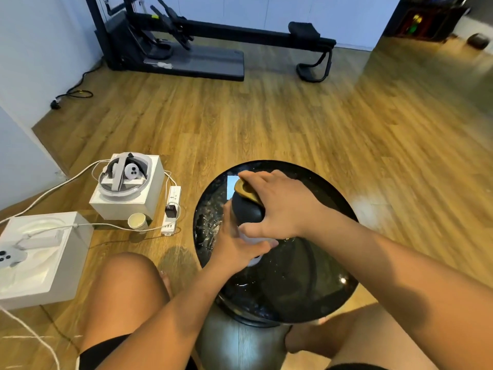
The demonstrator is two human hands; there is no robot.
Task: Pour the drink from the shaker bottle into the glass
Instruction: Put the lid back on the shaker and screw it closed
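The shaker bottle stands on a round black glossy table. It has a black domed lid with a gold flip cap, and its pale body shows below. My right hand grips the lid from above, fingers curled over the cap. My left hand wraps round the bottle's lower body from the left. No glass shows on the table; my hands and arms hide part of its top. A small pale cup stands on the floor to the left.
Two white boxes with headsets sit on the wooden floor at left, with a power strip and white cables. My bare knees flank the table. A black exercise machine stands at the far wall.
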